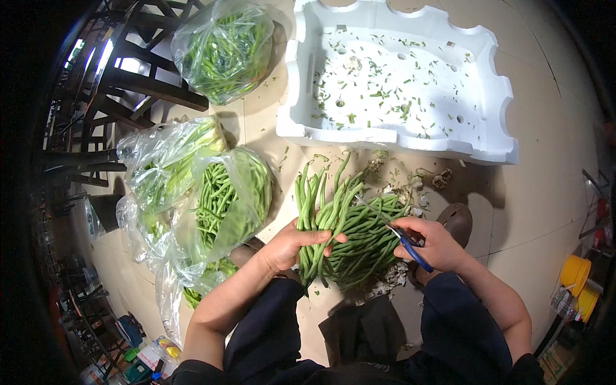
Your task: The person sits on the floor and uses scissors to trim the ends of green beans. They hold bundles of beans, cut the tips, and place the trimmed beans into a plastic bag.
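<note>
My left hand [293, 245] grips a bunch of green beans [308, 197], their ends pointing away from me. In my right hand [433, 240] is a pair of scissors [409, 248] with blue handles. Its blades reach left to the right edge of the bunch; whether they touch a bean I cannot tell. Beneath both hands lies a pile of darker long green beans [365, 240] on the floor. To my left stands an open clear plastic bag of cut green beans [216, 202].
A white foam box [385, 137] holding scattered green trimmings stands ahead. Garlic scraps [442, 179] litter the tiled floor beyond the pile. Left are a tied bag of green vegetables [226, 57], a bag of leafy stalks [178, 154] and dark wooden stools [144, 86]. Yellow-lidded containers [575, 276] sit far right.
</note>
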`<action>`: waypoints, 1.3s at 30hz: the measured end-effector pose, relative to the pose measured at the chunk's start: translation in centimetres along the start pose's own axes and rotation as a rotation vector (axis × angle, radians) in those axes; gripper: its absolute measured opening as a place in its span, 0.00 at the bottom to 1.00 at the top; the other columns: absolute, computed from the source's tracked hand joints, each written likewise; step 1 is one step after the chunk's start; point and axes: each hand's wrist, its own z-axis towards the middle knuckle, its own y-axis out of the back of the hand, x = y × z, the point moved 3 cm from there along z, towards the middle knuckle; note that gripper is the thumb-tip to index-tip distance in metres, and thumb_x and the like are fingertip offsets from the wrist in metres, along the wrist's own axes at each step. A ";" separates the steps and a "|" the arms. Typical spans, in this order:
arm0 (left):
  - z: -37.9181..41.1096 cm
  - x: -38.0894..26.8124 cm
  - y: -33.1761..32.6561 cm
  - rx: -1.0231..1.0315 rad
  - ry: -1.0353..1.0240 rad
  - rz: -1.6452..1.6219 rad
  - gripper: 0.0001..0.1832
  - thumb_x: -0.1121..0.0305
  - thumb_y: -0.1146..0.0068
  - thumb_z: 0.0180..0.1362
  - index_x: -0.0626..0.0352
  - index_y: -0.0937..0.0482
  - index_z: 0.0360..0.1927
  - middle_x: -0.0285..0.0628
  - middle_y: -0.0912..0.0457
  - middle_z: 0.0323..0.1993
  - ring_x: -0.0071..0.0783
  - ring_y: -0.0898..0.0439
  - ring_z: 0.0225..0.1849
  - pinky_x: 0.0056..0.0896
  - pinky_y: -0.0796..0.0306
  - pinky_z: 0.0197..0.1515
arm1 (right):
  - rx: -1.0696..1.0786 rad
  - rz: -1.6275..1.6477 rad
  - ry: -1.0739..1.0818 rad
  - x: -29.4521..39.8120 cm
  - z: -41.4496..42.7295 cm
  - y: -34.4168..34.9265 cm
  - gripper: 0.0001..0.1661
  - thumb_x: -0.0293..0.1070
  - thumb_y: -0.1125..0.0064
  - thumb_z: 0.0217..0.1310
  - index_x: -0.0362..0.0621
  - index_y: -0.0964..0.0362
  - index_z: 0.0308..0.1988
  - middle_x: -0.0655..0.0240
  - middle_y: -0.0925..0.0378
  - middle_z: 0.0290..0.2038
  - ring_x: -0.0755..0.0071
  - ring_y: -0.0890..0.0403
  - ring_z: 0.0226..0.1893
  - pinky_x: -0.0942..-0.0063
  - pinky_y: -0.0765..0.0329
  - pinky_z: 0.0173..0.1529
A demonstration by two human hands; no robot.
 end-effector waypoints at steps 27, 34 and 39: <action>0.7 0.2 -1.1 -0.281 -0.172 0.287 0.18 0.82 0.42 0.60 0.66 0.26 0.54 0.44 0.18 0.45 0.31 0.18 0.47 0.27 0.24 0.38 | -0.053 -0.120 0.016 0.2 -0.5 -0.3 0.28 0.46 0.29 0.54 0.39 0.25 0.48 0.71 0.29 0.21 0.80 0.29 0.22 0.78 0.32 0.28; 0.5 0.3 -0.6 -0.303 -0.165 0.273 0.19 0.82 0.42 0.59 0.67 0.26 0.55 0.45 0.17 0.43 0.28 0.18 0.44 0.26 0.24 0.39 | -0.125 0.154 -0.120 -0.9 -1.0 -0.3 0.30 0.46 0.31 0.55 0.38 0.27 0.50 0.73 0.30 0.20 0.80 0.30 0.21 0.79 0.32 0.28; 0.6 0.5 -0.7 -0.303 -0.205 0.313 0.19 0.81 0.42 0.60 0.67 0.27 0.55 0.46 0.16 0.43 0.24 0.21 0.36 0.25 0.26 0.40 | -0.113 -0.056 -0.021 -0.7 -0.7 -0.7 0.30 0.47 0.32 0.56 0.38 0.28 0.52 0.73 0.32 0.21 0.82 0.31 0.23 0.80 0.33 0.29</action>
